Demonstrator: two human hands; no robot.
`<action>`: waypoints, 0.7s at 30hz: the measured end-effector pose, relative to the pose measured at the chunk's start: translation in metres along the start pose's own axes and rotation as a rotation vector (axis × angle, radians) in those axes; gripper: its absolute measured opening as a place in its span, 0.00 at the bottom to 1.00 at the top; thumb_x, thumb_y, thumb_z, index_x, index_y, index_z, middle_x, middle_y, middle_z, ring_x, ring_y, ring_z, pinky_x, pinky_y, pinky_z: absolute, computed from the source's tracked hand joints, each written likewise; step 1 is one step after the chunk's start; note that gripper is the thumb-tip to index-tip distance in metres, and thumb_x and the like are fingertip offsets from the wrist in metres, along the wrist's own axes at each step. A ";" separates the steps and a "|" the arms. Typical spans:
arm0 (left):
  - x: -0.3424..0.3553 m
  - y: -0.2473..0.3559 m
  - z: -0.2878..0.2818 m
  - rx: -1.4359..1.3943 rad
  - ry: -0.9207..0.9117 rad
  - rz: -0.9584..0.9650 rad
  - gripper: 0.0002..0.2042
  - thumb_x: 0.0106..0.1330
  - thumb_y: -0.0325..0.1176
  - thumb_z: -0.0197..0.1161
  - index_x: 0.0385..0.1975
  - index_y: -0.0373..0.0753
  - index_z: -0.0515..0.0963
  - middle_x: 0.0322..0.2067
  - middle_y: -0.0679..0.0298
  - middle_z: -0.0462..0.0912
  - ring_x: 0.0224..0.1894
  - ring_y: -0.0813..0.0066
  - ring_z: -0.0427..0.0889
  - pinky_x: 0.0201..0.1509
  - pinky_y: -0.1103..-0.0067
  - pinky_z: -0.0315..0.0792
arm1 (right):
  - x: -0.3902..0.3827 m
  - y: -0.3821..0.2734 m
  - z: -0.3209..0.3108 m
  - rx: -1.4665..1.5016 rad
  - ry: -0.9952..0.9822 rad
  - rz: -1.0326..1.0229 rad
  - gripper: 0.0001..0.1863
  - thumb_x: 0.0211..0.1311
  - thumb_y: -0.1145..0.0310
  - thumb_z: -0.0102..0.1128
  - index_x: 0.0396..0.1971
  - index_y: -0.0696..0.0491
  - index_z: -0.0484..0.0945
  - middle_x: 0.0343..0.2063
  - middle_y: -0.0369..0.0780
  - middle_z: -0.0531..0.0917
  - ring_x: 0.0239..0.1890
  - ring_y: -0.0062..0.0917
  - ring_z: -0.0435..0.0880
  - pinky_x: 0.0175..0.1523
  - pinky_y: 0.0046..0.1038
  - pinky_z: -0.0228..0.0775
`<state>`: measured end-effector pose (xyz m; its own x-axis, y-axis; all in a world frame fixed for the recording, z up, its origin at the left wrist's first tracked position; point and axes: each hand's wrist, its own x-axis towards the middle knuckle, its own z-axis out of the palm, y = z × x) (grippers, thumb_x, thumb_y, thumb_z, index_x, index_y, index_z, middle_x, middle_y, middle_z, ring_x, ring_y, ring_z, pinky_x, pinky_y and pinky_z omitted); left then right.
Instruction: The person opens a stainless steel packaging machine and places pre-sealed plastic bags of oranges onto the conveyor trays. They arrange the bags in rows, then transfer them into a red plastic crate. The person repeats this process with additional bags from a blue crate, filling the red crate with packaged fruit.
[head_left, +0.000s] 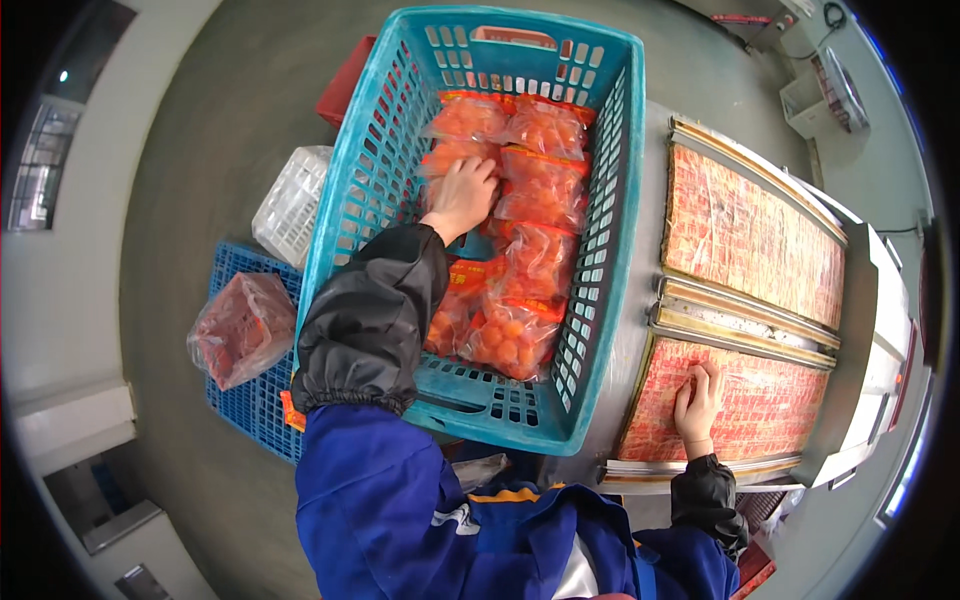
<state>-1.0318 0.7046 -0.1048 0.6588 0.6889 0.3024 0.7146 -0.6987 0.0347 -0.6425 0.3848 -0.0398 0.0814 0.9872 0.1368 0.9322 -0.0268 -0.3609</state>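
Observation:
A large teal basket [621, 150] holds two columns of clear bags with red labels and orange round contents [500, 340]. My left hand [465, 192] is inside it on the upper left, fingers curled over a bag [445, 158] in the left column; part of that bag is hidden under them. Right of the basket is a steel machine [610, 440] with two long bed sections covered in worn, red-patterned material [750, 230]. My right hand [700, 410] rests on the nearer section [770, 400], its fingers bent and apart, holding nothing.
Left of the basket, a white crate [290, 210] stands beside a blue plastic pallet [240, 410] bearing a bagged reddish load [240, 330]. A red crate [342, 80] is behind the basket. A white bin [800, 105] stands at the back right, along the wall.

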 end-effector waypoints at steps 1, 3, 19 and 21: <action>0.008 -0.001 0.003 -0.051 -0.034 -0.082 0.08 0.54 0.30 0.56 0.29 0.36 0.80 0.41 0.58 0.77 0.46 0.60 0.72 0.50 0.69 0.66 | 0.001 -0.001 0.000 0.004 0.000 0.013 0.14 0.49 0.79 0.50 0.40 0.56 0.70 0.42 0.48 0.70 0.43 0.46 0.70 0.49 0.41 0.63; 0.028 -0.006 0.007 -0.152 -0.103 -0.242 0.08 0.54 0.30 0.54 0.23 0.36 0.80 0.33 0.57 0.80 0.42 0.60 0.75 0.47 0.70 0.68 | 0.000 0.000 -0.001 0.011 0.004 0.039 0.15 0.49 0.79 0.51 0.40 0.56 0.70 0.42 0.48 0.70 0.44 0.46 0.70 0.49 0.41 0.63; 0.054 0.109 -0.321 -1.430 0.282 -0.421 0.11 0.67 0.31 0.55 0.39 0.29 0.79 0.32 0.62 0.83 0.33 0.82 0.80 0.38 0.85 0.73 | 0.001 0.014 0.003 0.029 0.154 -0.097 0.14 0.51 0.77 0.55 0.40 0.57 0.72 0.41 0.47 0.73 0.44 0.42 0.71 0.49 0.38 0.64; 0.066 0.159 -0.344 -1.585 0.245 -0.339 0.11 0.67 0.32 0.55 0.40 0.30 0.78 0.34 0.62 0.83 0.33 0.81 0.81 0.39 0.84 0.74 | 0.003 0.009 0.000 0.199 0.186 -0.015 0.13 0.52 0.76 0.56 0.40 0.58 0.73 0.41 0.46 0.73 0.44 0.40 0.72 0.48 0.36 0.66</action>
<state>-0.9557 0.5723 0.2482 0.3708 0.9053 0.2073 -0.2323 -0.1257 0.9645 -0.6337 0.3873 -0.0429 0.1488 0.9411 0.3037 0.8477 0.0367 -0.5292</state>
